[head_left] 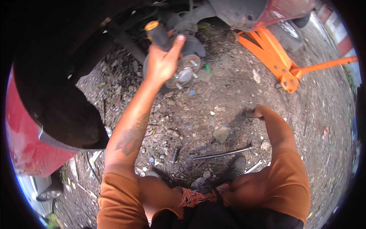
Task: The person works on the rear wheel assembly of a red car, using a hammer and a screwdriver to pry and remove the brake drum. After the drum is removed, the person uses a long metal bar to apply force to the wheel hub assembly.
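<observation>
My left hand [163,63] is closed around a screwdriver with a thick, ribbed black handle and a yellow end [157,35]. Its blade is hidden behind the hand. Just beside that hand is a bare wheel hub [185,74] with studs sticking out, its round plate partly covered by my fingers. Low over the dirt, off to the right, my right hand [259,112] is closed on a small dark object [249,113]. Its kind is too blurred to make out.
An orange floor jack [272,61] stands under the red car body [263,13], its handle stretching right. A wheel [288,36] lies behind it. A metal bar [221,153], a dark socket [175,155] and a wrench [253,166] lie near my feet. Red bodywork [38,141] curves along the left.
</observation>
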### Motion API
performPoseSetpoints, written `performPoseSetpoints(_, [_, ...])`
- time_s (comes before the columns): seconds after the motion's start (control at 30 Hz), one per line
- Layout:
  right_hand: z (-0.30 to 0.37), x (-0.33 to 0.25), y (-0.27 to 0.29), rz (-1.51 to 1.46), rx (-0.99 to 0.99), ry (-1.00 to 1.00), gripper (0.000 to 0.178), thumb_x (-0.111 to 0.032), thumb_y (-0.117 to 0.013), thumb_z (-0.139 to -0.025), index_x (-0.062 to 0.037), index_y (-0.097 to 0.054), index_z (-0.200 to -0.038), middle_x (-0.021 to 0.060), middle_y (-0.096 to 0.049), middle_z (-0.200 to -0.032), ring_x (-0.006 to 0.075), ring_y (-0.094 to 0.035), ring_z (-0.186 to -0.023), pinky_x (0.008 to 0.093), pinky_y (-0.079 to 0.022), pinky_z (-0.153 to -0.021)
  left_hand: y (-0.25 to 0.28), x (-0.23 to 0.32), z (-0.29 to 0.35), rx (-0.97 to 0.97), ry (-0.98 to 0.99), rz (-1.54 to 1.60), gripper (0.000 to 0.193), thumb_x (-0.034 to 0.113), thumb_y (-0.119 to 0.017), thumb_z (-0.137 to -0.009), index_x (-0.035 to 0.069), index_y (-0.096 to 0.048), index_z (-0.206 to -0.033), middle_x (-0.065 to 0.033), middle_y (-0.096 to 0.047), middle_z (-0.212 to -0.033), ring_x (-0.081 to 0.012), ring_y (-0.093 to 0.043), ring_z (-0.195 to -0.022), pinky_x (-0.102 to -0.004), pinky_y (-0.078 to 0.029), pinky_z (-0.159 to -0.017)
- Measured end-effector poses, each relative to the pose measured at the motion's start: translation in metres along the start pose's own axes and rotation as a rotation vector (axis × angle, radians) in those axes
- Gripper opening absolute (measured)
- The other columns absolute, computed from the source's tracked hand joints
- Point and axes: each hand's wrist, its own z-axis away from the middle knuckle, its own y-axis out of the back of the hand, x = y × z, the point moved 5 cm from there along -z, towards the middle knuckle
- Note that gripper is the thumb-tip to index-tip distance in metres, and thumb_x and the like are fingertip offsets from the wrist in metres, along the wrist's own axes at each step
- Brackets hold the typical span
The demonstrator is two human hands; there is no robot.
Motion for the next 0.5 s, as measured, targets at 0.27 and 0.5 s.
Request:
performPoseSetpoints(0.27, [-0.019,0.009,0.002,0.149,0.086,0.015,0.036,-0.015,-0.067,-0.071,-0.0088,-0.077,-0.105,0.0176,-0.072,-0.113,0.0340,-0.069,-0.107,0.0471,-0.055,-0.089,-0.006,0.006,-0.002,-0.119,-0.071,0.061,0.066,0.042,-0.056,-0.102,-0.018,-0.051,-0.129,-0.0182,-0.072,-0.101,-0.0193,-0.065,-0.110,-0.0323,-0.046,-0.093])
performPoseSetpoints(0.5, [-0.053,-0.003,-0.008,0.042,0.098,-0.030,0.037,-0.013,-0.066,-0.071,-0.0084,-0.077,-0.106,0.0193,-0.072,-0.111,0.0356,-0.069,-0.106,0.0466,-0.056,-0.087,0.012,-0.009,0.004,-0.223,-0.128,0.068,0.068,0.046,-0.052,-0.103,-0.018,-0.051,-0.125,-0.0153,-0.071,-0.097,-0.0257,-0.057,-0.127,-0.0383,-0.039,-0.106])
